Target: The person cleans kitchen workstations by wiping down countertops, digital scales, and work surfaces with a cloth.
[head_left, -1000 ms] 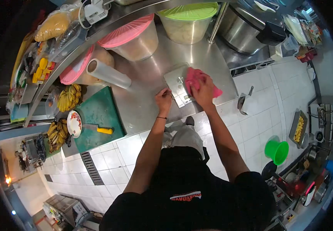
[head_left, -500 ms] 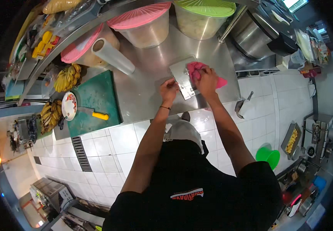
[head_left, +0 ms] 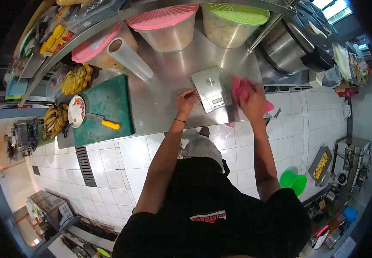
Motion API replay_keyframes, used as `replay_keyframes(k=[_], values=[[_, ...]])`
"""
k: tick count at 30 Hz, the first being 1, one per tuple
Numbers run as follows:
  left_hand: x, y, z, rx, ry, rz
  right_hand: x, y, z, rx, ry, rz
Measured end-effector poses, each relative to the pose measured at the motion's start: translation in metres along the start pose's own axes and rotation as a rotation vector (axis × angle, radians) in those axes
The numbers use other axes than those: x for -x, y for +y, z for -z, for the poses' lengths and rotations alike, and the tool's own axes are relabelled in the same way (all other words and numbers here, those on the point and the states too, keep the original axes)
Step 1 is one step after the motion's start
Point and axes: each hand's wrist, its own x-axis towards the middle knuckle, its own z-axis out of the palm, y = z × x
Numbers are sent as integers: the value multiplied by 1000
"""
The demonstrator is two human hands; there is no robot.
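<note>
A flat silver kitchen scale with a small display lies on the steel counter, between my two hands. My left hand is at the scale's left edge, its fingers curled close to it; whether they pinch the edge is too small to tell. To the right of the scale, my right hand grips a crumpled pink cloth, which hangs out on both sides of the fingers. The cloth and this hand are apart from the scale, near the counter's right end.
Left on the counter are a green cutting board, a yellow-handled knife, a plate and bananas. Behind stand a plastic-wrap roll, lidded tubs and a large steel pot. A shelf edge crosses above.
My right hand has moved right with the pink cloth, off the scale, so the scale's face and display now show. My left hand stays by the scale's left edge.
</note>
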Motion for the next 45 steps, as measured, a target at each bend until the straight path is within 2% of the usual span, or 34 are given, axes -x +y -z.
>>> replay_keyframes(k=[1, 2, 3, 5, 6, 7, 8, 9, 10, 12, 13, 18, 21, 24, 26, 27, 30, 32, 34, 36, 37, 39, 41, 43, 44, 45], values=[[9, 15, -1, 0, 13, 99, -16, -2, 0, 72, 94, -28], [16, 22, -1, 1, 26, 201, -30, -4, -11, 8, 140, -29], [18, 16, -1, -5, 26, 203, -46, -7, -24, -56, 184, -28], [19, -1, 1, 44, -34, 111, -74, -11, -64, -268, 126, 79], [25, 1, -4, 38, -32, 112, -80, -14, -94, -237, -13, 66], [33, 6, -12, -90, -36, -15, -81, -19, -119, -204, -149, 55], [41, 15, -21, -216, -39, -145, -78, -29, -132, -209, -145, 58], [51, 30, -30, -100, 0, -56, -74, -40, -142, -144, -142, 162], [48, 22, -30, -99, 7, -61, -71, -47, -146, -78, -140, 270], [34, -10, -25, -258, 122, -325, -63, -55, -136, -125, -197, 307], [30, -17, -24, -244, 138, -326, -56, -54, -129, -164, -268, 338], [20, -10, -23, -144, 133, -269, -39, -44, -120, -172, -218, 403], [13, -10, -27, -208, 199, -339, -39, -49, -105, -173, -351, 321], [-4, -25, -20, -339, 141, -318, -33, -38, -93, -169, -418, 415], [-2, -12, -28, -369, 152, -358, -19, -24, -80, -286, -451, 536], [1, -5, -31, -402, 166, -391, -8, -17, -71, -285, -451, 532], [-4, 2, -40, -310, 150, -352, 28, 2, -42, -152, -660, 452], [-9, 2, -42, -335, 151, -347, 52, 0, -16, -206, -798, 303], [-18, 5, -43, -363, 148, -351, 77, 7, -17, -315, -729, 170], [-23, 3, -36, -374, 142, -321, 89, -16, -8, -370, -492, 33], [-31, -4, -28, -382, 134, -325, 85, -28, -10, -375, -484, 25], [-42, -24, -3, -192, 157, -469, 83, -58, -18, -314, -108, 132], [-28, -1, 12, -160, 202, -466, 65, -83, -53, -430, -125, 192], [-12, 24, 23, -130, 242, -471, 67, -102, -129, -261, -52, 250], [-6, 32, 28, -259, 296, -423, 61, -107, -151, -263, -40, 231], [0, 37, 31, -386, 352, -376, 53, -110, -168, -203, -138, 182]])
